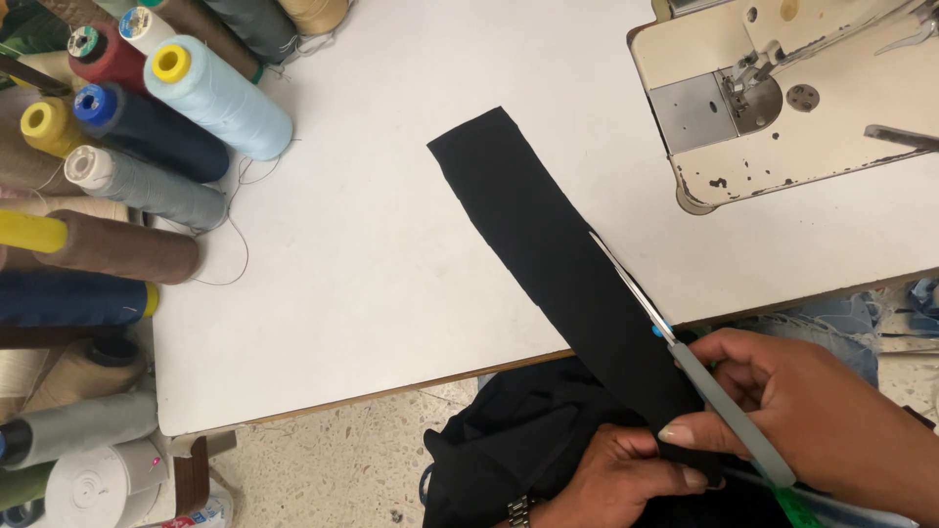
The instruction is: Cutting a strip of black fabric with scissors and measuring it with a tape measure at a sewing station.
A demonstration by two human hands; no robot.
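A long black fabric strip (548,244) lies diagonally across the white table (391,244), its near end hanging over the front edge. My right hand (802,411) grips grey-handled scissors (685,362), whose blades run along the strip's right edge. My left hand (616,479) pinches the strip's near end from below, just left of the scissors. A watch shows at my left wrist. More black cloth (509,440) bunches in my lap under both hands.
Several thread cones (196,98) in light blue, navy, grey, brown and yellow lie piled at the table's left. A cream sewing machine (782,98) sits at the top right. Speckled floor shows below the table edge.
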